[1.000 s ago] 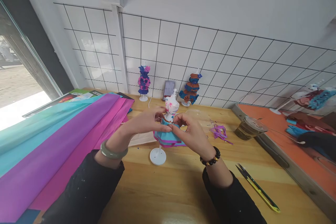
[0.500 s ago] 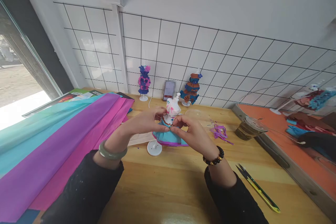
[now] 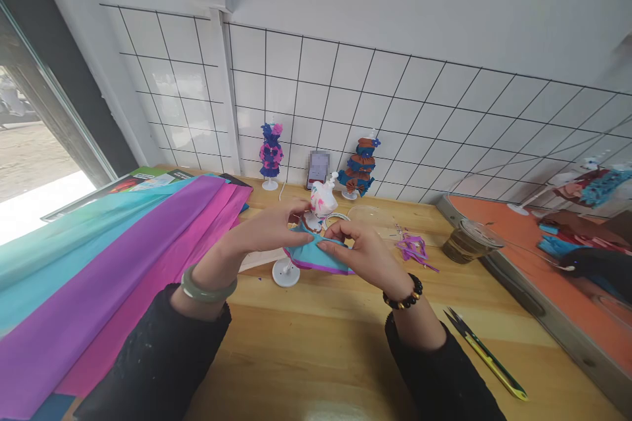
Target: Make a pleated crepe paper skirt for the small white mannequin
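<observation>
A small white dress form (image 3: 323, 198) with pink marks on its torso leans in front of me. Around its waist is a light blue skirt (image 3: 316, 255) with a purple hem. Its round white base (image 3: 286, 273) shows below on the left. My left hand (image 3: 276, 227) is closed round the waist from the left, thumb on the skirt's top edge, some fingers hidden behind the form. On the right, my right hand (image 3: 358, 247) pinches the skirt's upper edge between thumb and fingers, pulling the cloth outward.
Blue, purple and pink cloth (image 3: 148, 263) lies on the left. Behind stand two dressed forms, one purple-pink (image 3: 271, 154), one brown-blue (image 3: 360, 168), and a phone (image 3: 318, 169). To the right are purple scraps (image 3: 413, 248), a lidded cup (image 3: 471, 241) and thread snips (image 3: 486, 354).
The dress form has tilted and its base has shifted slightly left and away. The skirt's front looks smoother and more stretched, and my hands are a little further apart.
</observation>
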